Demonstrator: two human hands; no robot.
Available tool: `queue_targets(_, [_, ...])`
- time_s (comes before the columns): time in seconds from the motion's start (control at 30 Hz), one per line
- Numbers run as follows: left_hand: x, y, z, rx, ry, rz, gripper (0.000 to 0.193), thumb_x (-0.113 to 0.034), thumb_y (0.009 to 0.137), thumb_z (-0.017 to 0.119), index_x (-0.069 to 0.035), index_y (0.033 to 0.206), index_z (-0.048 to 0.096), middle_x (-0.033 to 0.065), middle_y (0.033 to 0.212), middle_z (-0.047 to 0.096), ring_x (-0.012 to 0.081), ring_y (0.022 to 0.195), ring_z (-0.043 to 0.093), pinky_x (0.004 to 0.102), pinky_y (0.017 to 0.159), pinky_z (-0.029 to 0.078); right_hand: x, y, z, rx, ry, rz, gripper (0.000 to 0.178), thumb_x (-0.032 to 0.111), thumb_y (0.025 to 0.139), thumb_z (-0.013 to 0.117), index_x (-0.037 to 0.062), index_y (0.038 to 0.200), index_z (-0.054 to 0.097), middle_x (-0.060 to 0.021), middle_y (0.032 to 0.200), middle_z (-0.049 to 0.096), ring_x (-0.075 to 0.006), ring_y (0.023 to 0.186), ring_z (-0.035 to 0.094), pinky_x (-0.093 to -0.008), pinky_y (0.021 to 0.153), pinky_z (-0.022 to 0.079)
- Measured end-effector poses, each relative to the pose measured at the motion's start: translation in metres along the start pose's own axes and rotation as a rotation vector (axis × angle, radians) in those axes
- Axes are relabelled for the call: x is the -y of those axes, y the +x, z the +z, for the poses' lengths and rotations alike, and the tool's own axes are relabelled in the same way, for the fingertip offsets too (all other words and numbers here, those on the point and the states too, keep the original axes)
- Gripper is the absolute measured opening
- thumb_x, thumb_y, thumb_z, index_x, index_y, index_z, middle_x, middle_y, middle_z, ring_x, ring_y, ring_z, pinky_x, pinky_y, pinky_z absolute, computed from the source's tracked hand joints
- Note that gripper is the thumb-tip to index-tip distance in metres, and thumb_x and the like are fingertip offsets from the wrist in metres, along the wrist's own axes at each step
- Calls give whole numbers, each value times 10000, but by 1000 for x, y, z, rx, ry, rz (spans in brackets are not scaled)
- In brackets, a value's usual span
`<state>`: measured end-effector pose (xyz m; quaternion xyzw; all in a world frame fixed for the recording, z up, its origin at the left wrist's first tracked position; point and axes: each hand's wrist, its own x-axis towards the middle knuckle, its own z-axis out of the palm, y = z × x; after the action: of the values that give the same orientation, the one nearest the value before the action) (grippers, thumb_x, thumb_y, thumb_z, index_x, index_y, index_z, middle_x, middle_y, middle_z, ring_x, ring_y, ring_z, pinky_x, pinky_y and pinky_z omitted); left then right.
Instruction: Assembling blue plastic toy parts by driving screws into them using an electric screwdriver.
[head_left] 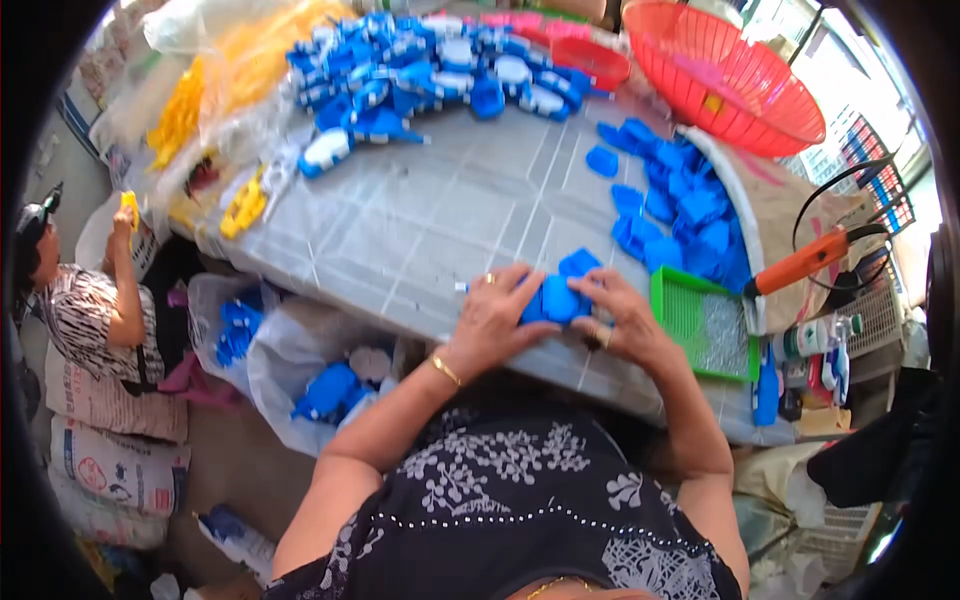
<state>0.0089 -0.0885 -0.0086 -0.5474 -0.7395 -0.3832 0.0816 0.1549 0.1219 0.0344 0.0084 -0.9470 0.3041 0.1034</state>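
Near the front edge of the table, both of my hands are on a blue plastic part [560,299]. My left hand [495,318] grips its left end, thumb in front and fingers behind. From the other side, my right hand [625,318] holds it with fingertips and thumb. Just behind the part lies another blue plastic piece [579,262]. To the right of my right hand is a green tray [672,318] with many tiny shiny metal pieces [722,328], too small to identify. A heap of loose blue pieces [690,200] spreads behind the tray.
Blue-and-white parts [420,75] are piled at the back, beside yellow parts [245,200]. A red basket [720,85] stands far right. An orange-handled corded tool [805,260] lies beside the tray. Plastic bags [275,370] hold blue parts at left, where a person [95,310] holds something yellow.
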Motion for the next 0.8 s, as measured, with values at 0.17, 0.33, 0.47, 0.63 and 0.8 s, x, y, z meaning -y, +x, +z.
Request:
queue_targets(0.17, [-6,-7,1,1,37,55,724,-443,810,813,-59,1378,582,184,1302,598,382,1175,595,485,1001,432,1,-13,-9,23,-32,-16,578,215,799,837,130,1349,680,-151,1189,621,-324,1112,617,-399,948,514])
queue_targets(0.33, [-7,-6,2,34,77,52,708,-443,819,804,-56,1371,588,192,1322,584,401,1188,582,494,997,437,-9,-9,-4,-45,-140,-163,556,223,785,843,145,1314,692,-161,1154,641,-352,1054,627,-428,893,523])
queue_targets(0.47, [0,-3,5,-1,25,57,691,-398,806,824,-49,1357,595,190,1306,592,402,1182,583,481,987,446,-16,-3,-6,-78,-43,-210,549,169,763,865,145,1291,716,-165,1162,646,-358,1069,621,-430,925,520])
queue_targets(0.63, [4,0,5,-39,38,65,699,-407,790,818,-40,1339,590,161,1256,623,356,1169,595,463,952,446,-12,1,-6,-40,-164,-168,542,167,778,848,132,1302,715,-147,1244,631,-335,1117,614,-416,969,506])
queue_targets(0.8, [11,-1,10,-34,54,76,720,-439,797,811,-27,1344,587,172,1276,621,370,1209,579,457,979,438,-17,3,-3,-10,-134,-169,528,174,827,825,176,1338,696,-141,1254,626,-326,1105,610,-419,948,512])
